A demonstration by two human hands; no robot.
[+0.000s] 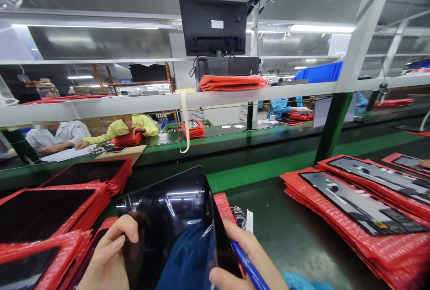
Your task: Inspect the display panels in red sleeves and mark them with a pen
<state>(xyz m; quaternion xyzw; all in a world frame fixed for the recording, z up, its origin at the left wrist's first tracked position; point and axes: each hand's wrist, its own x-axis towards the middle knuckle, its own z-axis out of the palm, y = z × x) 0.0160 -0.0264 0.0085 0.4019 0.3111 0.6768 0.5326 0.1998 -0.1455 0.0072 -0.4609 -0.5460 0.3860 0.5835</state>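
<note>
A glossy black screen panel (171, 218) is held up tilted in front of me, its surface reflecting lights and blue cloth. My left hand (110, 254) is closed on the panel's left edge, with fingers curled at its front. At the right edge, my right hand (255, 254) grips the panel between thumb and fingers. The same hand also holds a blue pen (248, 263), which slants up toward the panel's side. Part of a red sheet (224, 207) shows behind the panel.
Left of me lie stacks of red bubble-wrap pouches (97, 200) with black screens. More red pouches (312, 187) with grey-backed panels are piled on the right. A green post (334, 124) and white rail (285, 89) stand ahead. Across the line, co-workers (124, 128) handle red pouches.
</note>
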